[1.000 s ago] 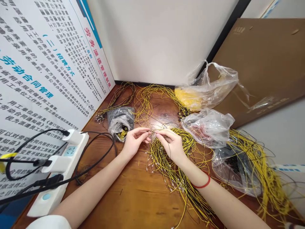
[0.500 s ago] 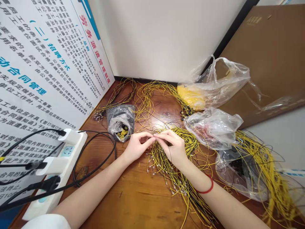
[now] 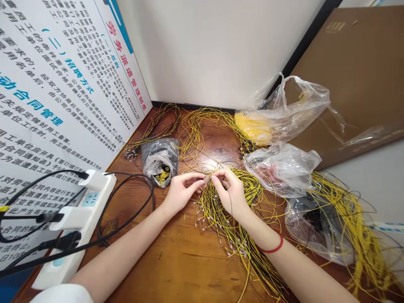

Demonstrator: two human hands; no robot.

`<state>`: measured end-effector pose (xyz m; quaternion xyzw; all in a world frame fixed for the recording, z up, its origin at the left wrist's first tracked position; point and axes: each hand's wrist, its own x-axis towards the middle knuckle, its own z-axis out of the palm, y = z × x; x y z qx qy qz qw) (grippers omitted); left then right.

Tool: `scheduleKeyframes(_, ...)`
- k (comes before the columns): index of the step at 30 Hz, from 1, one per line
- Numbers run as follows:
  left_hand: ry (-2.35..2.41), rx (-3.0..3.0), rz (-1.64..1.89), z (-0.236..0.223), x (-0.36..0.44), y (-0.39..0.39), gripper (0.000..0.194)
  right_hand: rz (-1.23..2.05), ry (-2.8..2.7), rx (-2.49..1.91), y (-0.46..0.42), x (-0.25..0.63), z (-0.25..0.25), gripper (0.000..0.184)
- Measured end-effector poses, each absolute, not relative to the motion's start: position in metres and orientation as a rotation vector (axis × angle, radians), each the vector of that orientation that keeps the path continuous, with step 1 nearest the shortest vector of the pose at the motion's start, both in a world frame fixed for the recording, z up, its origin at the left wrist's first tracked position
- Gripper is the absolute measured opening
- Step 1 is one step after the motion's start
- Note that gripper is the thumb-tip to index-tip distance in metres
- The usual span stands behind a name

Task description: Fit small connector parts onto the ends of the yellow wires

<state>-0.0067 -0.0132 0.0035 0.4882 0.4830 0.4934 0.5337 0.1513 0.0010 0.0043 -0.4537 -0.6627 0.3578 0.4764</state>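
My left hand (image 3: 181,192) is closed in a pinch just above the table, thumb against fingers. At its fingertips is a tiny pale piece, too small to make out. Facing it, my right hand (image 3: 232,194) pinches a thin wire, whose dark strand (image 3: 230,204) hangs below the palm. The two sets of fingertips are close together. Under and behind them spreads a large bundle of yellow and black wires (image 3: 217,214), with small pale ends (image 3: 235,244) toward the front. Left of the hands, a grey plastic bag (image 3: 160,155) gapes over small black and yellow parts (image 3: 162,174).
A white power strip (image 3: 78,248) with plugs and black cables (image 3: 126,235) lies at left. More yellow wires (image 3: 202,120) lie along the back. On the right are clear plastic bags (image 3: 284,168), a bag of dark parts (image 3: 318,223) and another wire bundle (image 3: 356,235).
The right fingertips have drawn slightly away from the left ones, and a small gap shows between them. The left hand is nearly where it was.
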Motion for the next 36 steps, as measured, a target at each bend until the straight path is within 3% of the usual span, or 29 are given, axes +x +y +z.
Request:
scheduleKeyframes(8, 1.116, 1.122, 1.192, 0.0009, -0.0065, -0.0118, 0.027, 0.998, -1.649, -1.095, -0.0014, 0.1515, 0.0052, 0.01)
scheduleKeyframes(20, 1.227, 1.081, 1.188, 0.0016, -0.0053, -0.0145, 0.024, 0.819, -1.791, -1.135, -0.0032, 0.1507, 0.0058, 0.011)
scheduleKeyframes(36, 1.247, 1.171, 1.224, -0.0028, -0.005, -0.0174, 0.02, 0.884, -1.76, -1.151, -0.0024, 0.1499, 0.0046, 0.013)
